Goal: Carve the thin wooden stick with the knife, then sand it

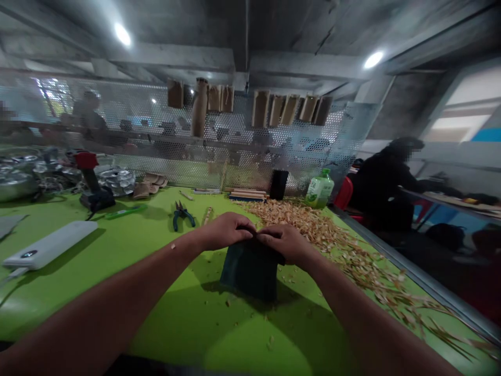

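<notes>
A dark, flat sheet-like piece [250, 269] hangs just above the green table, its lower edge toward me. My left hand [230, 230] pinches its upper edge, thumb and fingers pressed together. Close beside it, my right hand [284, 243] grips the same edge near the upper right corner. The fingertips of both hands nearly meet at the middle. What the piece is made of cannot be told.
Pliers [182, 215], a green cutter [125, 211], a white power bank [50, 244] and a drill [92, 183] lie left. Wood shavings [297, 216] spread rightward near a green bottle [320, 189]. A seated person [383, 180] is at right.
</notes>
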A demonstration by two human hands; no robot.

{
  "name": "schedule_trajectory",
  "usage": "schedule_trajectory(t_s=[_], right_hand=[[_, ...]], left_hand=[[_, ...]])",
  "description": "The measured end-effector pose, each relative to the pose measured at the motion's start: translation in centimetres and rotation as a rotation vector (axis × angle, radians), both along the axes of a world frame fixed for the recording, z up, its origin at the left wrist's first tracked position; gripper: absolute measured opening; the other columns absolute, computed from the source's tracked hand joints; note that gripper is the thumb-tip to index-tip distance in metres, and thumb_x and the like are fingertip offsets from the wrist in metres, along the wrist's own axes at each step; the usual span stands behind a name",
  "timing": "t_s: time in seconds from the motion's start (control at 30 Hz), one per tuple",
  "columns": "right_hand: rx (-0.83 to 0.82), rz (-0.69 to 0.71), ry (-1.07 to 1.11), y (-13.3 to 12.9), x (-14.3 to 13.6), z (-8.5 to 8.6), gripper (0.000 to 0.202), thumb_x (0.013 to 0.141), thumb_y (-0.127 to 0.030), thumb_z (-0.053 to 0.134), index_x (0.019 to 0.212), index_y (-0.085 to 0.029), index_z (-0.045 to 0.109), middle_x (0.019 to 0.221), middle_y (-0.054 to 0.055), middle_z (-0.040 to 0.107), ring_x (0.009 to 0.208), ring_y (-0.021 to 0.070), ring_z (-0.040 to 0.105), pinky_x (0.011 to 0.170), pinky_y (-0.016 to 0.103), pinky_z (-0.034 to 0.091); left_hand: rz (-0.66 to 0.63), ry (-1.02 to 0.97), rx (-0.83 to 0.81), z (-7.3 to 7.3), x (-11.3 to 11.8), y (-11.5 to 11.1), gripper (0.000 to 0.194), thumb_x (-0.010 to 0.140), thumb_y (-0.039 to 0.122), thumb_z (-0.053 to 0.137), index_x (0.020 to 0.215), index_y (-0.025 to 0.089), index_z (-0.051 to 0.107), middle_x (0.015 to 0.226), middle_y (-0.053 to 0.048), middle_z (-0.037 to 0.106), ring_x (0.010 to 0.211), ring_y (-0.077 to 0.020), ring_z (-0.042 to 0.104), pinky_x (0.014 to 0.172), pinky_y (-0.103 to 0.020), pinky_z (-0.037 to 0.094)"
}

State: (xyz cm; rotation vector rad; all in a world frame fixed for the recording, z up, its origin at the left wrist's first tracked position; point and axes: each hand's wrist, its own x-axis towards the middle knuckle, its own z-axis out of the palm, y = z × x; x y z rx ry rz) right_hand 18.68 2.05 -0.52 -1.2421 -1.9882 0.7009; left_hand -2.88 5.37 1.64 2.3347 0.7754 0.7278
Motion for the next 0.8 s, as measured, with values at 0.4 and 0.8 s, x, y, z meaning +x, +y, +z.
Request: schedule_trajectory(t_s=[0.4,0.8], right_hand=[[0.096,-0.041,-0.072,-0.67,-0.94,-0.42,0.021,0.079,-0.032,0.059,0.066,-0.018,0.069,0.059,-0.001,0.059,0.055,0.0122,0.05,0.05,0.023,0.035],[0.096,0.065,-0.191,-0.45,-0.71,-0.8,0.023,0.085,-0.034,0.055,0.076,-0.02,0.072,0.069,0.002,0.066,0.063,0.0148,0.055,0.057,0.025,0.038]], left_hand=[[0.099,0.142,0.042,-0.43,0.63,-0.76,0.028,0.083,0.034,0.052,0.071,0.014,0.067,0.062,0.001,0.057,0.062,-0.0128,0.049,0.056,-0.022,0.032],[-0.062,0.236,0.08,-0.72,0.69,-0.62,0.027,0.086,0.028,0.044,0.063,0.016,0.051,0.062,0.001,0.047,0.06,-0.0123,0.042,0.056,-0.023,0.028]])
